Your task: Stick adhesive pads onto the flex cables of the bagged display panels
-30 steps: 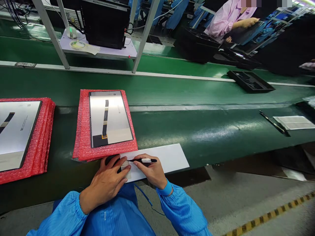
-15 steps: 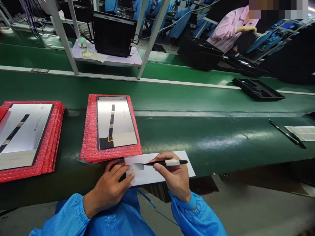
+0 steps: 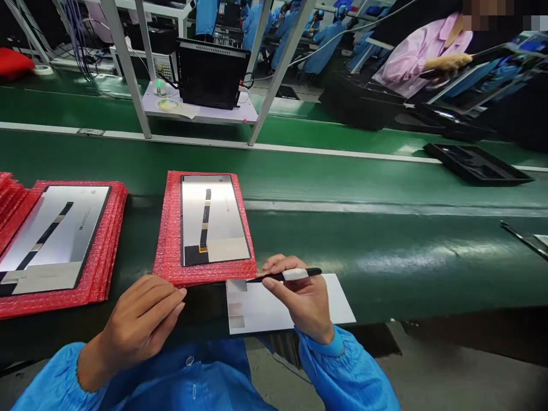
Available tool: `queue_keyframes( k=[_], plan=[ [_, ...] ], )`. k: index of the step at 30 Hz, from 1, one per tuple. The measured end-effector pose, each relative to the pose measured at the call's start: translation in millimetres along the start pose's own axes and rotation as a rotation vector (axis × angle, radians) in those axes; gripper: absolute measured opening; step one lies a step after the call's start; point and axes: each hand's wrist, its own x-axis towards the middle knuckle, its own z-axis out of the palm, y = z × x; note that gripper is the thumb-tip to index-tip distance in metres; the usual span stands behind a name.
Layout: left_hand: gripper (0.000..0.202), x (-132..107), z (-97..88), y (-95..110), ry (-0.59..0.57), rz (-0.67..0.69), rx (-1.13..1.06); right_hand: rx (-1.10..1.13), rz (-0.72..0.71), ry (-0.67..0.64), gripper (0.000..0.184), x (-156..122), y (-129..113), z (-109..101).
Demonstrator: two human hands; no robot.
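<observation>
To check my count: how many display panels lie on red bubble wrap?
2: one display panel on the middle bubble wrap, another to its left; more may be hidden.

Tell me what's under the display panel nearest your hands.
Red bubble wrap lies under the display panel, showing as a border around it, on the green conveyor belt. The panel covers the wrap's middle, so anything between the layers cannot be seen.

Bright overhead light, glare on green belt [image 3: 402,260], warped edges.
</observation>
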Motion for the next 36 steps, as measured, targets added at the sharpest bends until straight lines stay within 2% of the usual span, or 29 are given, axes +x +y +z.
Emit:
queue_keyframes(
  k=[2, 5, 8, 11, 16, 20, 24, 27, 30, 33, 36],
  plan=[
    [0.028, -20, 5.7, 3, -0.021, -0.042, -0.029, -0.047, 0.052, 0.001, 0.017, -13, 7, -16],
    [0.026, -45, 19.3, 10, -0.055, -0.098, -0.059, -0.148, 0.139, 0.077, 0.021, -32, 25, -37],
    [0.021, -57, 37.6, 22, -0.139, -0.098, -0.049, -0.278, 0.191, 0.127, 0.024, -45, 44, -47],
    [0.024, -54, 57.0, 40, -0.276, -0.011, -0.013, -0.436, 0.174, 0.115, 0.021, -54, 57, -46],
    [0.032, -39, 84.8, 62, -0.445, 0.072, 0.059, -0.603, 0.025, 0.027, 0.009, -63, 60, -39],
    [0.049, -21, 106.4, 63, -0.546, 0.046, 0.122, -0.656, -0.08, 0.025, 0.006, -68, 59, -36],
    [0.067, -10, 125.6, 57, -0.63, -0.011, 0.118, -0.677, -0.087, 0.04, 0.006, -71, 60, -37],
    [0.065, -13, 133.0, 53, -0.638, -0.037, 0.116, -0.664, -0.047, 0.056, 0.007, -70, 61, -38],
    [0.061, -17, 133.2, 53, -0.609, -0.033, 0.121, -0.649, -0.005, 0.128, 0.009, -68, 63, -39],
    [0.056, -20, 124.2, 53, -0.54, 0.015, 0.113, -0.61, 0.017, 0.262, 0.013, -68, 64, -40],
    [0.043, -27, 105.6, 46, -0.416, 0.019, 0.097, -0.526, 0.066, 0.336, 0.015, -70, 60, -36]
  ],
)
